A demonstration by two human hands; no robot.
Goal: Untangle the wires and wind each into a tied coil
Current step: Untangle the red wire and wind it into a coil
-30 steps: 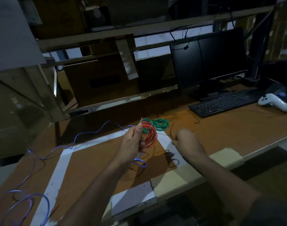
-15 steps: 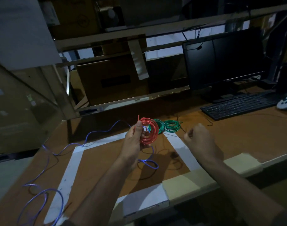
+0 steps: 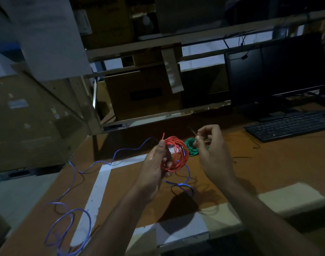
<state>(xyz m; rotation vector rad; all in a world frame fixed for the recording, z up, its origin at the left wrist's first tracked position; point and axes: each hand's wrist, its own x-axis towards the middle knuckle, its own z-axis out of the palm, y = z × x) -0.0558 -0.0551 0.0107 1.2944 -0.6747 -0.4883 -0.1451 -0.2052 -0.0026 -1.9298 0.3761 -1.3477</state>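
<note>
Your left hand point(image 3: 155, 168) grips the wound red coil point(image 3: 175, 154) above the table point(image 3: 269, 163); your right hand point(image 3: 211, 145) pinches a thin dark tie. The green coil point(image 3: 191, 149) lies finished just beyond. The blue wire point(image 3: 73, 182) sprawls loose to the left, unwound.

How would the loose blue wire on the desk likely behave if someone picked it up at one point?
The blue wire lies in wavy bends and open loops, so it would probably droop floppily from the grip. It looks thin, so likely light. It trails over the desk edge at the left, so a pull may drag the rest along or snag it.
</note>
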